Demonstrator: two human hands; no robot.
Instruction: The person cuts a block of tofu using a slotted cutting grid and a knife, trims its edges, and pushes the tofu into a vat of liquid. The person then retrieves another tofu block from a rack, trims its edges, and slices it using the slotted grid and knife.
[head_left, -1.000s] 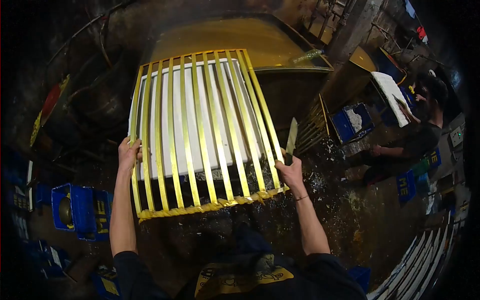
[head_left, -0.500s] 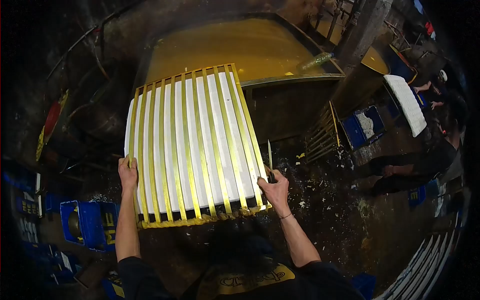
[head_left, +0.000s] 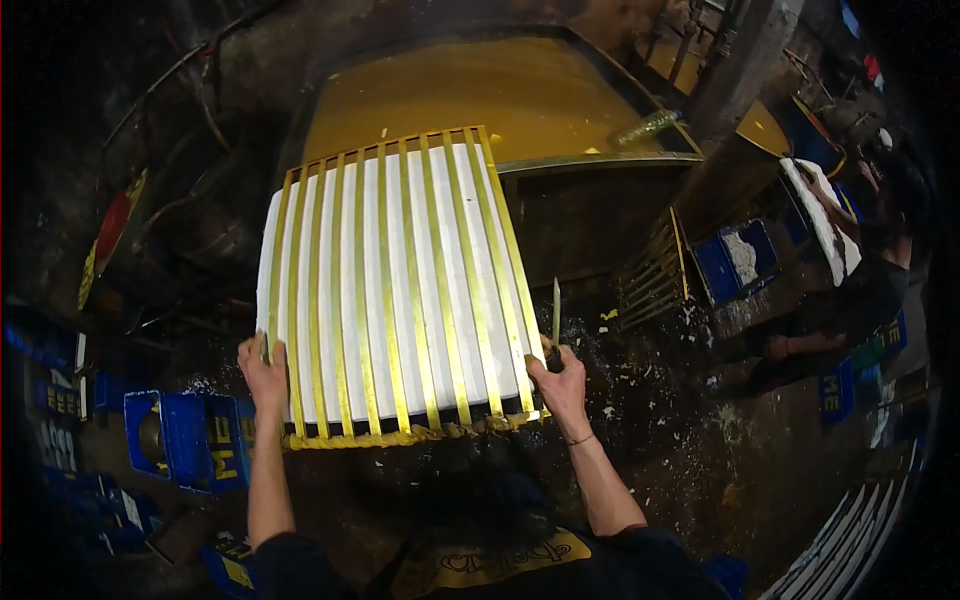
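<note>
A yellow slatted rack (head_left: 402,330) lies over a broad white slab (head_left: 357,290), which shows between the slats and juts out past the left side. My left hand (head_left: 263,375) is closed on the left edge near the lower corner, fingers at the outer slat. At the lower right corner my right hand (head_left: 560,378) grips the rack's side and also holds a knife (head_left: 556,312), blade pointing up and away. The rack's far end is at the rim of a vat (head_left: 600,160) of yellow-brown liquid. What supports the slab underneath is hidden.
A plastic bottle (head_left: 648,128) lies at the vat's right corner. Blue crates (head_left: 185,440) stand at left and another (head_left: 722,280) at right, near a leaning slatted rack (head_left: 655,270). A co-worker (head_left: 850,310) at right is by a white slab (head_left: 822,220). White scraps dot the floor.
The rack and slab sit slightly further right in view, along with the surroundings. My left hand's fingers have shifted on the edge. The co-worker's white slab has tilted, and an arm now crosses it.
</note>
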